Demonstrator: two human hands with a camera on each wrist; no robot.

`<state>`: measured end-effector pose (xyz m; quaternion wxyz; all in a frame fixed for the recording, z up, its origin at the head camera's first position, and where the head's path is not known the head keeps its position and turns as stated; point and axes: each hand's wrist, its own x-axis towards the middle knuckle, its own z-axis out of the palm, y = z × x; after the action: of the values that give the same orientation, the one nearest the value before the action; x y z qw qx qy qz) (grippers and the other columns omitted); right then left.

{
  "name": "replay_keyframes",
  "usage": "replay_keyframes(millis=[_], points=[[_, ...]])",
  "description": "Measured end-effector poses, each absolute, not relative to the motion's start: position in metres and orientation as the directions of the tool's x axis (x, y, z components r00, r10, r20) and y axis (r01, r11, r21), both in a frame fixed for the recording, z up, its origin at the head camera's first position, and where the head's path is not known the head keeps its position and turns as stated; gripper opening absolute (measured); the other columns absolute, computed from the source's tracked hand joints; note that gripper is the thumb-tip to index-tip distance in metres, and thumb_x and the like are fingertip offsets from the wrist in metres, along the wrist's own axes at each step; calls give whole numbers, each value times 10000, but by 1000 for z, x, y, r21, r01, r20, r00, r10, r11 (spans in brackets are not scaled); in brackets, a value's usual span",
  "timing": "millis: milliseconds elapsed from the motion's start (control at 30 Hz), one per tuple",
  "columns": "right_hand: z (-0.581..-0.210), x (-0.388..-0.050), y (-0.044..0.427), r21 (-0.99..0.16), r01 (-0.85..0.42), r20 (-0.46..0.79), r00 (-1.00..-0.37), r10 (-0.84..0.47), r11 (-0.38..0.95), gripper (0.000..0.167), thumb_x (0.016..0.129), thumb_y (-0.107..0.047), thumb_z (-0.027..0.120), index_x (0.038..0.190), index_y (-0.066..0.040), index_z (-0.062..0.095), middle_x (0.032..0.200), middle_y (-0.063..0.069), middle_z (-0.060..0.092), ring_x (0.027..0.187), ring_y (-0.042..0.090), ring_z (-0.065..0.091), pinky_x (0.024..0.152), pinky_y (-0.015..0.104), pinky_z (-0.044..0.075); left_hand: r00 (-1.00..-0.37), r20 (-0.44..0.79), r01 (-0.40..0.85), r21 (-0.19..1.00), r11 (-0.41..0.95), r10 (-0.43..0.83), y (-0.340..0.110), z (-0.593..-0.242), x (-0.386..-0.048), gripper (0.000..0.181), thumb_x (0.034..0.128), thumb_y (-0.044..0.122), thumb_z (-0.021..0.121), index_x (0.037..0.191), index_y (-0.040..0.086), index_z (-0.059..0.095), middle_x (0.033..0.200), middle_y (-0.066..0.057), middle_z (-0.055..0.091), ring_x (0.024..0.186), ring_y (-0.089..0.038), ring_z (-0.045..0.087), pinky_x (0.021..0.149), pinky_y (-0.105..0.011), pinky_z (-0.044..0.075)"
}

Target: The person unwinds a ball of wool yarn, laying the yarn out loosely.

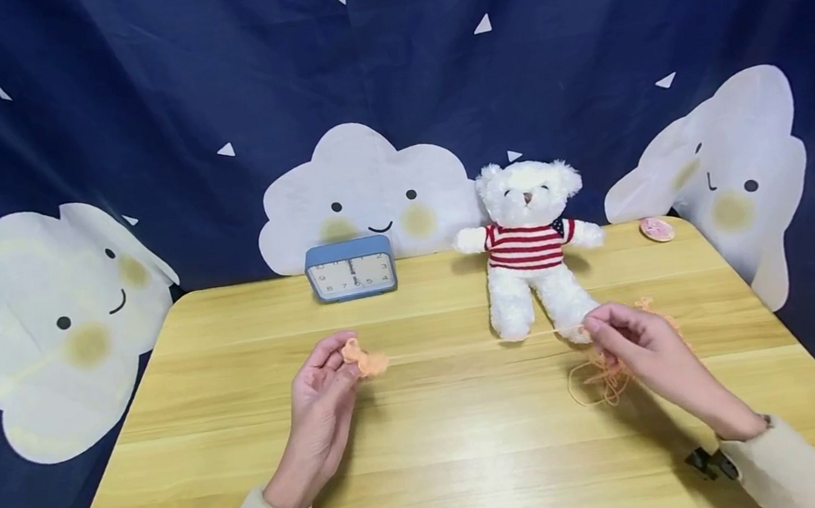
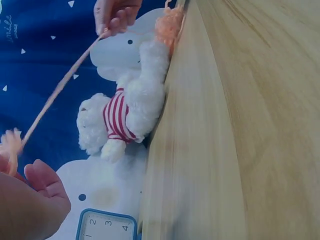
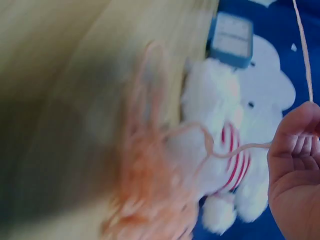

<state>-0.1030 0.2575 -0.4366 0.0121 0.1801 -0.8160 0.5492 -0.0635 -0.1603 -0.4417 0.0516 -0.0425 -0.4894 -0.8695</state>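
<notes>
My left hand (image 1: 323, 410) pinches a small peach-coloured bunch of yarn (image 1: 367, 361) between thumb and fingers above the table. From it a single strand (image 2: 62, 84) runs taut across to my right hand (image 1: 649, 356), which pinches it between thumb and fingertips. A loose tangle of yarn (image 1: 607, 382) lies on the table under and behind the right hand, partly hidden by it. In the right wrist view, a slack length of yarn (image 3: 255, 145) leads from the right hand (image 3: 297, 175) back to the blurred tangle (image 3: 155, 195).
A white teddy bear (image 1: 522, 199) in a striped shirt sits at the back of the wooden table (image 1: 447, 467), its foot near the right hand. A blue clock (image 1: 350, 269) stands left of it. A round pink object (image 1: 657, 229) lies at the back right edge.
</notes>
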Motion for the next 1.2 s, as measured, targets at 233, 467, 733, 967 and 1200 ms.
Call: replay_keyframes(millis=[233, 467, 733, 967, 1200], points=[[-447, -110, 311, -900, -170, 140, -985, -102, 401, 221, 1149, -149, 585, 1093, 45, 677, 782, 81, 645, 609, 182, 567, 441, 311, 483, -989, 134, 146, 832, -535, -61, -163, -442, -64, 343, 1009, -175, 585, 1322, -40, 628, 1087, -66, 691, 950, -131, 677, 820, -192, 601], [-456, -120, 357, -899, -101, 109, -994, -7, 426, 198, 1145, -120, 579, 1012, -41, 702, 753, 3, 613, 655, 111, 566, 538, 245, 493, -988, 136, 150, 828, -540, -67, -165, -441, -64, 338, 1008, -175, 574, 1304, -22, 632, 1125, -81, 683, 967, -163, 673, 827, -263, 622], [-465, -127, 378, -860, -21, 15, -1000, -15, 510, 235, 1133, -84, 573, 983, 66, 675, 764, -40, 628, 666, 70, 590, 584, 178, 532, -985, 159, 164, 802, -575, -59, -165, -441, -64, 338, 1018, -183, 554, 1289, -6, 650, 1105, -74, 693, 964, -184, 683, 809, -244, 611], [-468, -132, 381, -794, 1, -50, -997, -63, 608, 275, 1142, -105, 553, 1040, 127, 660, 790, -35, 635, 673, 81, 598, 565, 233, 534, -985, 127, 171, 835, -524, -118, -166, -439, -64, 330, 1007, -185, 575, 1272, -12, 667, 1098, -76, 703, 979, -148, 705, 886, -237, 614], [-469, -131, 373, -716, -64, -6, -995, -98, 695, 191, 1095, -79, 629, 1112, 100, 694, 865, 26, 708, 731, 23, 616, 595, 217, 523, -989, 110, 145, 836, -530, -97, -164, -440, -63, 310, 1003, -178, 600, 1264, -33, 684, 1058, -71, 685, 860, -127, 680, 721, -196, 599]])
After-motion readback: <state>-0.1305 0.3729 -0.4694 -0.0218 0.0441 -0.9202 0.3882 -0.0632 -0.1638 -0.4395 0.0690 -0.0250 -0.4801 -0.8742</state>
